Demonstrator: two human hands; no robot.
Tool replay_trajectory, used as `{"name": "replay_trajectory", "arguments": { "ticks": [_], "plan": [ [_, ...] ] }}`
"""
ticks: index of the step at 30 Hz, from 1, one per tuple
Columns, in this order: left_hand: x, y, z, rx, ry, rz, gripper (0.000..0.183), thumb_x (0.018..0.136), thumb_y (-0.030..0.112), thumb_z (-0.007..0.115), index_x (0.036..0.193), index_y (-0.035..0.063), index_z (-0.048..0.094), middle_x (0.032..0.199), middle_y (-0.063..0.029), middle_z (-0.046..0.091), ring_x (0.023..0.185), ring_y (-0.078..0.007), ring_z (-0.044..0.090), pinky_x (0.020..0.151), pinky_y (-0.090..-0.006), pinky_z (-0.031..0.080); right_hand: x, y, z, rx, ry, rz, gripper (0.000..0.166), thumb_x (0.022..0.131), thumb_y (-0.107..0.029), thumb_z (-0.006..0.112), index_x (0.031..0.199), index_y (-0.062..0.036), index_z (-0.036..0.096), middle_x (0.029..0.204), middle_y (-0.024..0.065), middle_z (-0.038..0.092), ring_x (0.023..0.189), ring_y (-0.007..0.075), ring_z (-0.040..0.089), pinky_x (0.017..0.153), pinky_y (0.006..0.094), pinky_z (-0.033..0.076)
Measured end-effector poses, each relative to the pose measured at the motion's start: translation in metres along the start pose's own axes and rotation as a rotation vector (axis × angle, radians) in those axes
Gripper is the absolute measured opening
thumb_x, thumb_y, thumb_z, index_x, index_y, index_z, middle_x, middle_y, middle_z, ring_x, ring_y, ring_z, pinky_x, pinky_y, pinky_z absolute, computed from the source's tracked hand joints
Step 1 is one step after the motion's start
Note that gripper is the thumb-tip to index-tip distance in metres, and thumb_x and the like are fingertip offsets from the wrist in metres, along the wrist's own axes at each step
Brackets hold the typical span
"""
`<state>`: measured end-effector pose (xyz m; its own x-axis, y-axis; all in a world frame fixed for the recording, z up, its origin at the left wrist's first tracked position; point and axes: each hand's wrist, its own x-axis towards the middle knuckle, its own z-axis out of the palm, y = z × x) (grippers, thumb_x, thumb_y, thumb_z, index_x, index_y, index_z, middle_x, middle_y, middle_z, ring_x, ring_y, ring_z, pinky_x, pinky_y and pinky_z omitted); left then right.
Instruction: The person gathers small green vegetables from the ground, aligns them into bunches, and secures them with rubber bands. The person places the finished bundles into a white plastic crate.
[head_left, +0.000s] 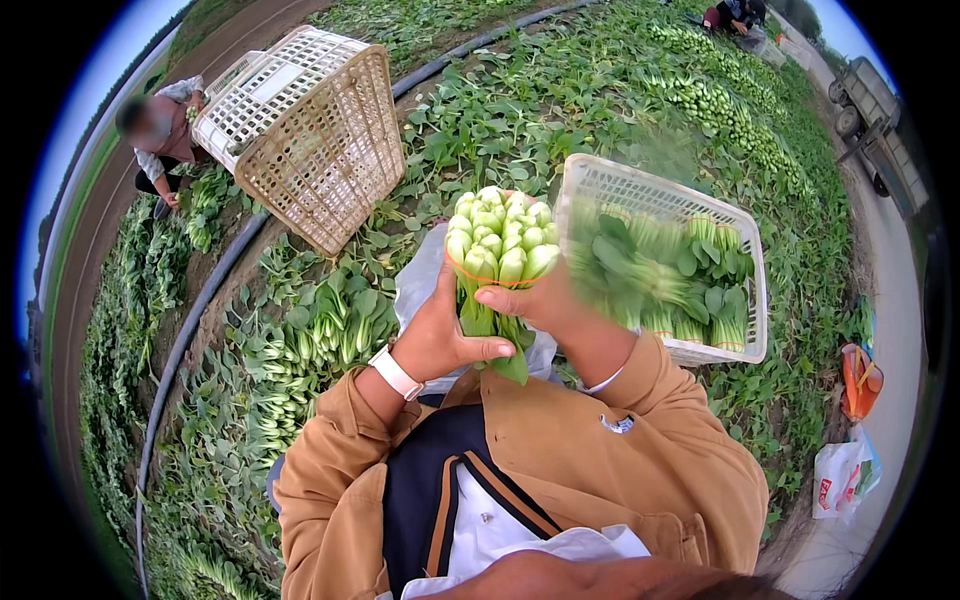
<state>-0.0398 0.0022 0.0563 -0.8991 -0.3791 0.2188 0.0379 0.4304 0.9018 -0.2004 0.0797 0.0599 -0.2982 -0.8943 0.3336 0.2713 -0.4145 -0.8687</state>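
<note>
Between my two hands is a bundle of green bok choy (501, 236), its pale stem ends up and its leaves hanging down. An orange band runs around the stems. My left hand (439, 330) grips the bundle from the left side, thumb across the leaves. My right hand (536, 296) holds it from the right, thumb on the stems near the band. Just right of the bundle stands a white plastic crate (757, 300) with several banded bok choy bunches (724, 322) inside. A translucent plastic sheet or bag (420, 274) shows behind my left hand.
Stacked white crates (322, 135) stand tilted at upper left, beside a crouching person (169, 135). A dark hose (195, 315) crosses the field. Loose bok choy (285, 390) lies at left, with more in rows (720, 112) at upper right. A plastic bag (840, 480) lies by the road.
</note>
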Motion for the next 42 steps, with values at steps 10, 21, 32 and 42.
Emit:
{"name": "replay_trajectory", "arguments": {
  "ticks": [10, 21, 32, 42],
  "plan": [
    [0.0, -0.005, -0.021, 0.735, 0.421, 0.336, 0.089, 0.07, 0.027, 0.086, 0.143, 0.0063, 0.041, 0.127, -0.0073, 0.062, 0.118, -0.0285, 0.059, 0.116, -0.061, 0.017, -0.001, -0.034, -0.059, -0.11, -0.307, 0.108, 0.126, 0.063, -0.072, 0.076, 0.154, -0.0053, 0.02, 0.154, 0.0192, 0.03, 0.14, 0.0299, 0.037, 0.114, 0.0419, 0.032],
    [0.05, 0.004, 0.014, 1.08, 0.004, 0.359, 0.072, 0.079, 0.012, 0.073, 0.145, 0.0196, 0.046, 0.153, -0.0145, 0.038, 0.14, -0.0337, 0.038, 0.117, -0.0577, 0.021, -0.088, 0.035, -0.122, 0.615, -0.17, 0.596, 0.081, 0.082, -0.056, 0.072, 0.137, -0.0011, 0.05, 0.127, 0.0142, 0.062, 0.115, 0.0239, 0.062, 0.101, 0.0377, 0.049],
    [-0.06, -0.108, -0.064, 0.551, 0.337, -0.117, 0.05, 0.092, 0.0, 0.057, 0.141, 0.0031, 0.047, 0.148, -0.0175, 0.043, 0.127, -0.0309, 0.053, 0.1, -0.0387, 0.049, -0.258, -0.028, -0.407, -1.189, 0.916, 0.932, 0.084, 0.075, -0.037, 0.081, 0.139, 0.0009, 0.043, 0.129, 0.0178, 0.061, 0.117, 0.0287, 0.06, 0.102, 0.0391, 0.045],
    [-0.111, -0.138, -0.077, 0.534, 0.462, -0.27, 0.042, 0.095, -0.001, 0.056, 0.137, 0.0024, 0.051, 0.143, -0.0147, 0.049, 0.099, -0.0201, 0.064, 0.088, -0.0322, 0.053, -0.235, -0.012, -0.386, -1.839, 0.772, 1.484, 0.1, 0.064, -0.05, 0.084, 0.139, -0.0037, 0.038, 0.135, 0.0194, 0.056, 0.127, 0.0304, 0.054, 0.102, 0.0428, 0.046]
  ]
}}
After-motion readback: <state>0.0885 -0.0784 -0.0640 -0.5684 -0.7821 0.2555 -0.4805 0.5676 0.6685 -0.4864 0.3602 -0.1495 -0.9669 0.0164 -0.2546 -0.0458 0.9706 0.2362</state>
